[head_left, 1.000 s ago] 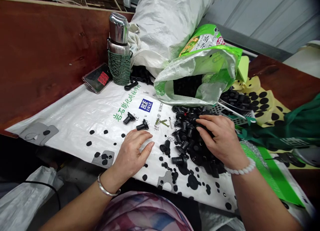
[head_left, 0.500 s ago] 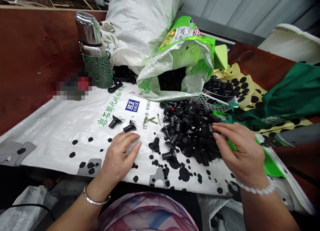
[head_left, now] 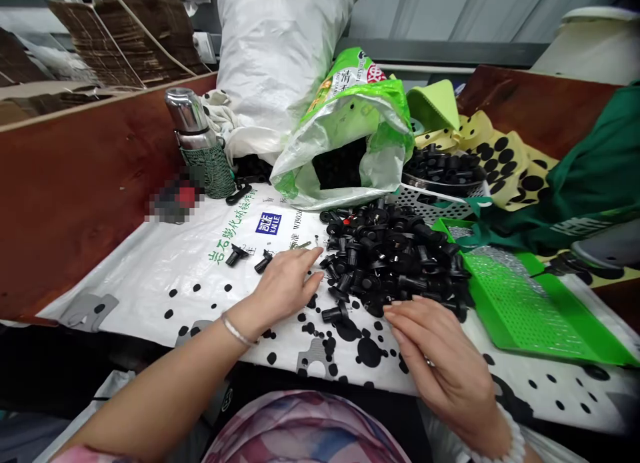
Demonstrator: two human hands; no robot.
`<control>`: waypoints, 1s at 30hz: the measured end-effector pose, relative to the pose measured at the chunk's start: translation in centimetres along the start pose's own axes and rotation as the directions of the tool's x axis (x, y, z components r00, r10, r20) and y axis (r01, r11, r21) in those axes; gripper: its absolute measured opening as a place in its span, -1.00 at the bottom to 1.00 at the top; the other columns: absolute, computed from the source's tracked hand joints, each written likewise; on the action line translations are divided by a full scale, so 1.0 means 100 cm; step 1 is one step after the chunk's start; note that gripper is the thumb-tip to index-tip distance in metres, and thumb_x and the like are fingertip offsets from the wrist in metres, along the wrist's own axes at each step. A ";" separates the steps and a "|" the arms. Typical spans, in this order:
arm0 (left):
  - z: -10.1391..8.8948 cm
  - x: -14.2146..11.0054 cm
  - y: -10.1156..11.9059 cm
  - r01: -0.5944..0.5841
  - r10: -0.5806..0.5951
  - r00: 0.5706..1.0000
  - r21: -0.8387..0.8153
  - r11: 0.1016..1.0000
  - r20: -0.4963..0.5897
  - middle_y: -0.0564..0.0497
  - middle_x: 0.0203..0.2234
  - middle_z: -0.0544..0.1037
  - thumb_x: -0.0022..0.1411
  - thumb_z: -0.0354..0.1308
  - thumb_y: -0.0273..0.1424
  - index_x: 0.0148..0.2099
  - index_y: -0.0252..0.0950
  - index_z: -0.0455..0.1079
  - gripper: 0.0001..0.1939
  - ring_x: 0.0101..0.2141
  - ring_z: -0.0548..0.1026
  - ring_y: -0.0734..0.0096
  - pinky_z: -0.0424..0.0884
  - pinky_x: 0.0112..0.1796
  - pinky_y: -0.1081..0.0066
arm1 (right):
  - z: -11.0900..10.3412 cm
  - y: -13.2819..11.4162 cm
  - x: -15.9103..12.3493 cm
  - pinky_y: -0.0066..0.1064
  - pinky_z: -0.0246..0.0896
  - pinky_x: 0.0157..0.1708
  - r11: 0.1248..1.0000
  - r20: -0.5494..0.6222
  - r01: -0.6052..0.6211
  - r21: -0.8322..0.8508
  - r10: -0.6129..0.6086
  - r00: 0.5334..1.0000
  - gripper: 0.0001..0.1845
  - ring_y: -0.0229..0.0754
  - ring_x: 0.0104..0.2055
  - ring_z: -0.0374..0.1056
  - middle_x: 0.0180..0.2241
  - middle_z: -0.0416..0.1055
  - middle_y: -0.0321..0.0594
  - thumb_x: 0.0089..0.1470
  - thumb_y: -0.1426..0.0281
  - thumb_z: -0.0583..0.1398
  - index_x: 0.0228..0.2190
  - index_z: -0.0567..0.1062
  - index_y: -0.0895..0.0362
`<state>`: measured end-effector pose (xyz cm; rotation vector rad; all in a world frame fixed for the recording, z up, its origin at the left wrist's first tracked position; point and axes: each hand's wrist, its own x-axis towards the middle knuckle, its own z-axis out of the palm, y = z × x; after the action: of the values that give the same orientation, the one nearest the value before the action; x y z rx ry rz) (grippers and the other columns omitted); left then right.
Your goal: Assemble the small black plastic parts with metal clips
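Observation:
My left hand (head_left: 287, 283) hovers over the white sheet at the left edge of a heap of black plastic parts (head_left: 395, 256), thumb and fingers apart, nothing seen between them. At the heap's front, my right hand (head_left: 445, 363) has its fingers together and curled. A tiny shiny glint shows between its thumb and fingers; what it is cannot be made out. In front of the heap lies a single flanged black part (head_left: 336, 313). Two more, one a black part (head_left: 236, 254), rest left of my left hand, the other partly covered by it.
Right of the heap stands a green tray (head_left: 525, 316) with small silvery pieces, a power screwdriver's tip (head_left: 555, 266) above it. Behind are an open green-white bag (head_left: 295, 173), a white perforated basket (head_left: 435, 206) and a thermos (head_left: 197, 136). A red-brown board (head_left: 90, 203) borders the left.
My left hand has moved right towards the heap, and my right hand has come left and nearer to me. The view has shifted, showing more of the green tray.

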<state>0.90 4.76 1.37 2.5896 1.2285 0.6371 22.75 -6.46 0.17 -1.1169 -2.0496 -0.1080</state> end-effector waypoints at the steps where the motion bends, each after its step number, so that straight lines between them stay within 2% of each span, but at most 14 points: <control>1: 0.003 0.010 0.002 -0.024 0.023 0.998 0.021 0.999 0.053 -0.17 -0.15 0.50 0.20 0.02 -0.41 0.11 -0.38 0.24 -0.58 -0.13 0.45 0.18 0.39 -0.13 0.22 | 0.000 0.000 -0.003 -0.07 0.18 -0.06 1.000 0.001 0.000 0.010 0.000 1.000 -0.67 -0.10 -0.14 0.34 -0.24 0.44 -0.06 -0.05 0.68 0.13 -0.19 0.43 0.24; 5: 0.016 0.036 0.004 -0.086 0.078 0.985 0.047 0.995 0.155 -0.14 -0.14 0.51 0.13 0.01 -0.55 0.07 -0.36 0.29 -0.58 -0.12 0.46 0.20 0.40 -0.11 0.25 | -0.003 0.005 -0.016 -0.09 0.17 -0.06 0.999 -0.007 -0.024 0.023 0.024 1.000 -0.68 -0.09 -0.12 0.31 -0.22 0.42 -0.04 -0.02 0.66 0.13 -0.17 0.42 0.26; 11: 0.020 0.039 0.001 -0.097 0.089 0.984 0.046 0.994 0.154 -0.08 -0.18 0.53 0.13 -0.04 -0.59 -0.02 -0.31 0.37 -0.63 -0.18 0.49 0.30 0.41 -0.12 0.33 | -0.008 0.014 -0.031 -0.13 0.19 -0.08 0.998 -0.021 -0.050 0.025 0.051 0.998 -0.68 -0.10 -0.13 0.31 -0.22 0.42 -0.04 0.00 0.66 0.12 -0.16 0.41 0.26; 15: 0.009 0.029 -0.009 -0.029 0.028 0.998 0.009 1.000 0.063 -0.09 -0.17 0.51 0.13 -0.01 -0.56 -0.03 -0.33 0.38 -0.65 -0.18 0.49 0.30 0.42 -0.12 0.31 | -0.010 0.019 -0.031 -0.14 0.19 -0.09 0.998 -0.045 -0.049 0.036 0.050 0.998 -0.70 -0.10 -0.13 0.31 -0.24 0.43 -0.05 0.00 0.64 0.13 -0.17 0.41 0.25; 19: -0.006 0.012 -0.007 -0.008 0.003 0.994 -0.041 0.999 -0.110 -0.08 -0.20 0.52 0.14 0.02 -0.54 -0.04 -0.31 0.38 -0.68 -0.21 0.49 0.32 0.44 -0.15 0.29 | -0.007 0.015 -0.021 -0.20 0.23 -0.11 0.995 -0.072 -0.063 0.083 0.069 0.995 -0.68 -0.11 -0.14 0.33 -0.23 0.44 -0.07 0.00 0.64 0.13 -0.16 0.41 0.22; 22: -0.012 -0.001 0.014 -0.117 0.101 0.975 -0.067 0.991 -0.200 -0.12 -0.17 0.51 0.16 0.04 -0.54 -0.02 -0.34 0.36 -0.68 -0.15 0.46 0.33 0.41 -0.10 0.30 | 0.000 0.002 -0.008 -0.33 0.33 -0.26 0.959 -0.048 -0.222 0.178 0.234 0.971 -0.63 -0.18 -0.26 0.38 -0.23 0.44 -0.08 0.05 0.54 0.13 -0.05 0.34 0.22; 24: -0.013 -0.009 0.032 -0.213 0.192 0.952 -0.063 0.975 -0.240 -0.15 -0.16 0.50 0.16 0.04 -0.57 -0.01 -0.39 0.34 -0.68 -0.14 0.45 0.36 0.41 -0.09 0.35 | 0.008 -0.008 0.001 -0.40 0.35 -0.38 0.895 0.039 -0.358 0.267 0.361 0.932 -0.58 -0.25 -0.40 0.38 -0.27 0.45 -0.10 0.08 0.42 0.14 0.00 0.29 0.23; 26: -0.012 -0.015 0.048 -0.275 0.248 0.935 -0.079 0.958 -0.255 -0.17 -0.16 0.49 0.16 0.05 -0.59 0.00 -0.42 0.33 -0.67 -0.12 0.44 0.38 0.40 -0.08 0.40 | 0.016 -0.016 0.009 -0.43 0.36 -0.43 0.827 0.133 -0.451 0.335 0.433 0.892 -0.62 -0.28 -0.48 0.37 -0.36 0.46 -0.15 0.11 0.35 0.11 -0.04 0.32 0.23; 30: -0.011 -0.023 0.058 -0.290 0.238 0.942 -0.219 0.932 -0.236 -0.17 -0.14 0.48 0.15 0.08 -0.60 0.02 -0.42 0.32 -0.65 -0.09 0.42 0.38 0.37 -0.05 0.42 | 0.026 -0.023 0.011 -0.47 0.34 -0.48 0.739 0.181 -0.528 0.418 0.502 0.846 -0.74 -0.28 -0.51 0.38 -0.50 0.45 -0.25 0.16 0.36 0.05 -0.13 0.38 0.17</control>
<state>3.08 -0.67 3.80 2.5397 0.7853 1.0640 19.12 -6.07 -0.27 -1.3386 -1.6070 0.6625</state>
